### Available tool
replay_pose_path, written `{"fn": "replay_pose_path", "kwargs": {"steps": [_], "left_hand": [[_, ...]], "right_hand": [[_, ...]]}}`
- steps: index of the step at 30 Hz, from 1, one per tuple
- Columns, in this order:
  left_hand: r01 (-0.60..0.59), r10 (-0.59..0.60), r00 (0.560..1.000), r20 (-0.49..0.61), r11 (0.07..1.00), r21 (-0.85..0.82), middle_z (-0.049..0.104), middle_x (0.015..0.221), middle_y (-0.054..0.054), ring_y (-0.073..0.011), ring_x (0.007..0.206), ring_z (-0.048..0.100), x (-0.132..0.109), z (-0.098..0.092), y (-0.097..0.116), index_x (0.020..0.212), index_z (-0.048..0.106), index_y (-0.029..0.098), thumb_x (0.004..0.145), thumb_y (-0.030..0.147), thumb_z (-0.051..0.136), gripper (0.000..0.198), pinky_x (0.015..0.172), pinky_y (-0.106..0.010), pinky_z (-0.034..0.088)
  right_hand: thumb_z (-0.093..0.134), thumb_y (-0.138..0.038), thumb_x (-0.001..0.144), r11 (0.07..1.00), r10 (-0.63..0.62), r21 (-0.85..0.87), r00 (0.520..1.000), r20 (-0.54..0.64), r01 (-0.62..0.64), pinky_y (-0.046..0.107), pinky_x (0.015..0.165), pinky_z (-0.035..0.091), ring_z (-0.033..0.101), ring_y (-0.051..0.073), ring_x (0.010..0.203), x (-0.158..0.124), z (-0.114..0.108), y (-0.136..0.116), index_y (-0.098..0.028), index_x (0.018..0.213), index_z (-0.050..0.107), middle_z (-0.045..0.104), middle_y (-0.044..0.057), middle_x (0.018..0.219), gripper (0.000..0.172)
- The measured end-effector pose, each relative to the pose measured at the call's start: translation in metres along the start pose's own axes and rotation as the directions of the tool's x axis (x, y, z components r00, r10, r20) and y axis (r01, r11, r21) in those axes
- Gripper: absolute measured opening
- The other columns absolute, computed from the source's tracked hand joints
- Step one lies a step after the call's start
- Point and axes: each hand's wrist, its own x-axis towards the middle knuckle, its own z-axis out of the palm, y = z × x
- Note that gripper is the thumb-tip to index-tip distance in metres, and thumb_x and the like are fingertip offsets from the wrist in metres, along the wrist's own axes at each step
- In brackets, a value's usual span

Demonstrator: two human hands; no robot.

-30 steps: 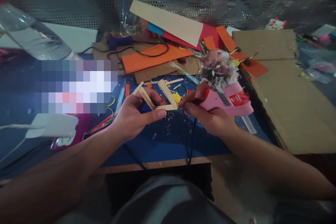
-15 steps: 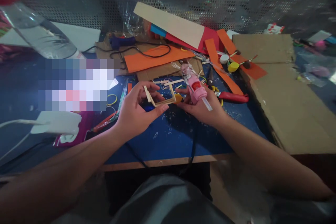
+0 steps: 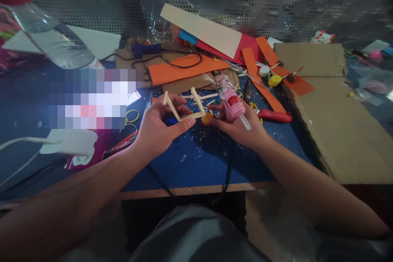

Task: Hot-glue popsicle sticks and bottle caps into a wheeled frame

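My left hand [image 3: 159, 129] holds a small frame of thin wooden sticks [image 3: 192, 115], pinched between thumb and fingers. The frame is a U shape, its open side facing away from me. In my right hand [image 3: 244, 129] is a pink hot glue gun [image 3: 235, 106], its clear glue stick pointing back toward me. Glue strings and plastic cling around the gun's far end. A yellow cap [image 3: 207, 119] lies on the table beside the right fingertips. Loose wooden sticks [image 3: 208, 97] are scattered just beyond both hands.
Red-handled pliers [image 3: 274, 115] lie right of the glue gun. Brown cardboard [image 3: 346, 131] covers the table's right side, and orange paper [image 3: 184, 67] lies at the back. A leaning water bottle [image 3: 58, 41] and a white power adapter [image 3: 72, 144] are at left.
The wooden frame has tilted in my left hand, so its U shape shows more fully. My right hand keeps the glue gun nearly still. The whole view has shifted slightly.
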Motion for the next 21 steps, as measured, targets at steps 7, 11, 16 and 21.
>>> {"fn": "replay_pose_path", "kwargs": {"steps": [7, 11, 16, 21], "left_hand": [[0.018, -0.016, 1.000, 0.008, 0.945, -0.328, 0.076, 0.087, 0.000, -0.0145, 0.086, 0.069, -0.002, 0.003, 0.007, 0.081, 0.078, 0.023, 0.066, 0.026, 0.105, 0.031, 0.082, -0.026, 0.058], [0.058, -0.061, 0.998, 0.009, 0.898, -0.436, 0.071, 0.081, 0.000, -0.0149, 0.081, 0.064, 0.000, 0.005, 0.018, 0.066, 0.069, 0.021, 0.059, 0.028, 0.108, 0.041, 0.079, -0.028, 0.057], [0.084, -0.076, 0.997, 0.036, 0.893, -0.443, 0.066, 0.078, 0.001, -0.0134, 0.077, 0.061, 0.000, 0.002, 0.025, 0.067, 0.065, 0.021, 0.061, 0.030, 0.109, 0.045, 0.078, -0.029, 0.056], [0.096, -0.077, 0.995, 0.059, 0.860, -0.501, 0.065, 0.076, 0.002, -0.0112, 0.072, 0.059, -0.002, 0.003, 0.026, 0.069, 0.070, 0.022, 0.061, 0.029, 0.109, 0.040, 0.070, -0.025, 0.053]], "right_hand": [[0.074, -0.073, 0.093, 0.965, -0.040, 0.261, 0.998, 0.051, 0.025, 0.031, 0.059, 0.053, 0.070, 0.019, 0.070, -0.007, -0.009, -0.008, -0.025, 0.094, 0.067, 0.075, 0.002, 0.080, 0.049], [0.073, -0.070, 0.095, 0.920, -0.156, 0.381, 0.977, 0.144, 0.091, 0.028, 0.050, 0.047, 0.064, 0.016, 0.058, -0.014, -0.018, -0.011, -0.023, 0.093, 0.076, 0.069, 0.000, 0.069, 0.047], [0.088, -0.056, 0.088, 0.930, -0.213, 0.343, 0.954, 0.212, 0.132, 0.029, 0.053, 0.056, 0.067, 0.016, 0.060, -0.019, -0.023, -0.011, -0.027, 0.096, 0.084, 0.077, 0.002, 0.078, 0.030], [0.090, -0.058, 0.085, 0.934, -0.278, 0.294, 0.930, 0.241, 0.203, 0.039, 0.070, 0.067, 0.077, 0.025, 0.082, -0.021, -0.023, -0.005, -0.032, 0.116, 0.085, 0.081, 0.006, 0.096, 0.041]]}}
